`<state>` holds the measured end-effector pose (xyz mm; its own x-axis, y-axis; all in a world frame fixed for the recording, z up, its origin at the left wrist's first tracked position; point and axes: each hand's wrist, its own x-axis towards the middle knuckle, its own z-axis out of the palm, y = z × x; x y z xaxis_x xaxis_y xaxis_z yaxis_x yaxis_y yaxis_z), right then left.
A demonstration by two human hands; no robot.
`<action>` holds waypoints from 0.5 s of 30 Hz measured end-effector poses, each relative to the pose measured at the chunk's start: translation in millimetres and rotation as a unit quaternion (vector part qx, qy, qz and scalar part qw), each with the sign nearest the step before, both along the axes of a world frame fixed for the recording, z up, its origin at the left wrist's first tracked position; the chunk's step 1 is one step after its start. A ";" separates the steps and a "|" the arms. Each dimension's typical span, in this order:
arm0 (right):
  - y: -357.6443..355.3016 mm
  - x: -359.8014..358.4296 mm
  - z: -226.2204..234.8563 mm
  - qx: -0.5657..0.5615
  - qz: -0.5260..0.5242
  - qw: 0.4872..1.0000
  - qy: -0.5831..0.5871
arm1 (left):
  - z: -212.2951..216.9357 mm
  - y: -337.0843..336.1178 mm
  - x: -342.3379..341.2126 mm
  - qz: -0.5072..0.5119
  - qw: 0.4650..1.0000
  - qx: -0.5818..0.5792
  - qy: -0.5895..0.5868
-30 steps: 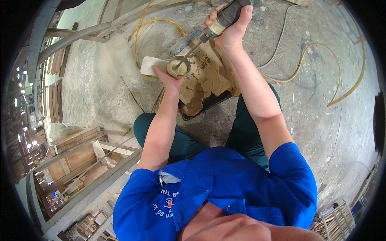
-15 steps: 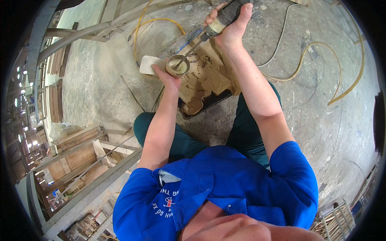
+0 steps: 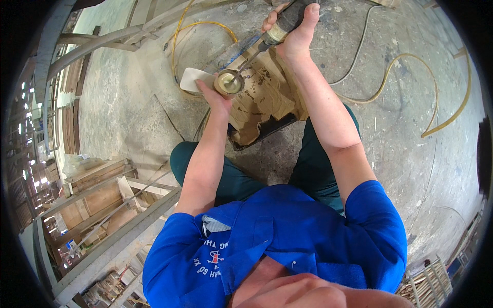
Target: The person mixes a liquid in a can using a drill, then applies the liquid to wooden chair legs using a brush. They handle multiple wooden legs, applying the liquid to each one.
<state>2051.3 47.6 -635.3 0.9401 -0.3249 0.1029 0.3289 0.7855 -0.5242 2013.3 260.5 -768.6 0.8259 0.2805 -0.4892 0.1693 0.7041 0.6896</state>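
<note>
Concrete floor [image 3: 411, 154] ran dusty under everything, with a yellow hose [image 3: 441, 92] looping far right. Carved wooden panel [image 3: 267, 97] lay flat between the knees, stretching away from the person.

Left hand [image 3: 215, 97] was clenched round a small round cup-like piece [image 3: 229, 82], open mouth up, held above the panel's left edge. A pale flat pad [image 3: 192, 79] sat just left of it, touching the fingers.

Right hand [image 3: 295, 31] gripped the rotary tool handle [image 3: 285, 23], farther and to the right. The tool's shaft [image 3: 251, 54] slanted near-left from that hand, tip down in the cup's mouth. So the cup lay near-left of the right hand, along the shaft's own line.
</note>
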 end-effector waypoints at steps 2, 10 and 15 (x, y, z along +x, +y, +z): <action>0.4 -0.5 0.3 -0.011 -0.012 1.000 -0.001 | 3.1 -1.3 0.4 0.005 1.000 -0.007 -0.005; -1.5 1.2 -1.4 -0.009 -0.004 1.000 0.011 | 10.8 -5.9 -1.8 0.015 1.000 0.010 -0.001; -1.1 1.2 -1.2 -0.012 0.005 1.000 0.010 | 11.8 -5.7 -3.6 0.014 1.000 0.020 -0.005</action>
